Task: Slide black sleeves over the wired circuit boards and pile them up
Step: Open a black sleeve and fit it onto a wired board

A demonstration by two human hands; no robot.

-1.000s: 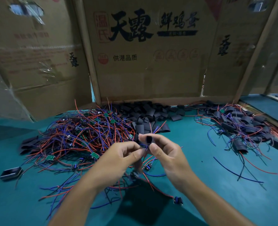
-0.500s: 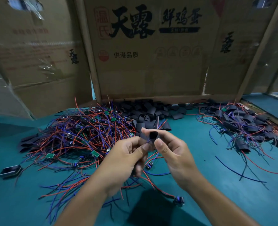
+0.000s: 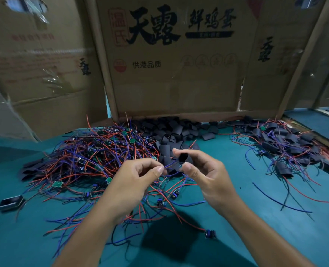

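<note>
Sleeve, pinched in the right hand; left hand grips wires feeding it. Sleeved boards heap right on the table; a bigger bare tangle waits left.

1. Black sleeve: short dark tube, open mouth facing the camera, pinched just above table centre.
2. Wired circuit boards: tangled red-and-blue heap with small green boards, at nine o'clock.
3. Loose sleeves: flattened black pile at twelve.
4. Sleeved boards: piled at two o'clock.
</note>
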